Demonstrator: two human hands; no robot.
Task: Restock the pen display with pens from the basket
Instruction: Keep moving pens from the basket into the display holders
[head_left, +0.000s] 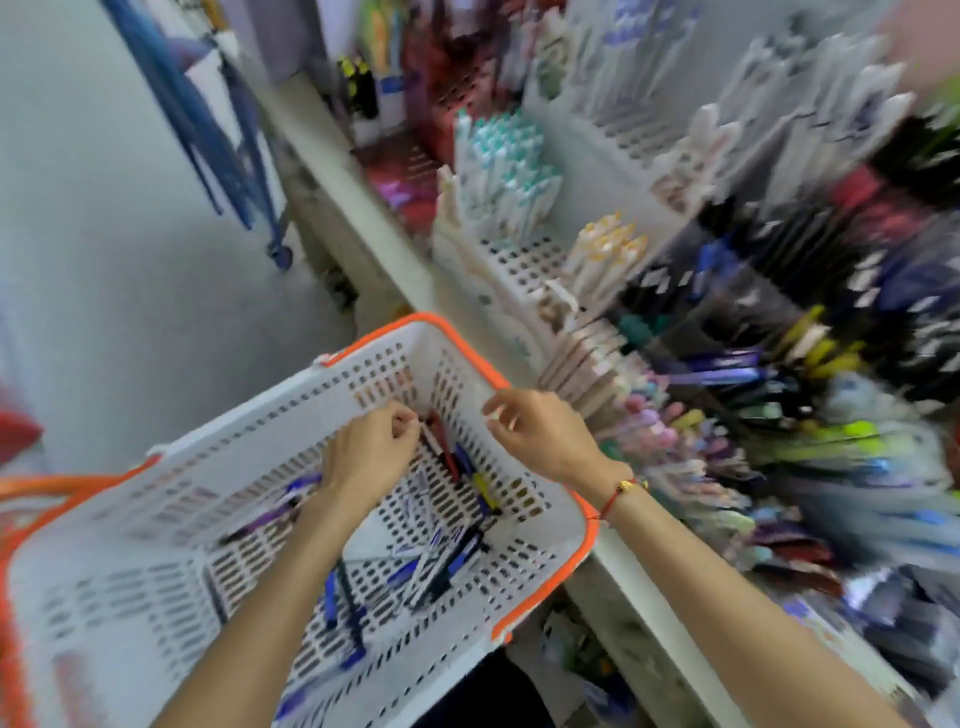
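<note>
Both hands reach into the white perforated plastic basket with orange rim (457, 332), the left hand (371, 457) pinching a red-and-white pen (441, 447) to lift it, the right hand (540, 431) curled, contents unclear, toward the crowded pen display (727, 364).

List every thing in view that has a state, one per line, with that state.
Basket: tilted toward the shelf, pens loose on its floor.
Left hand: inside the basket, fingers curled over pens.
Right hand: over the basket's rim, fingers pinched; contents unclear.
Pen display: well stocked, blurred.
</note>
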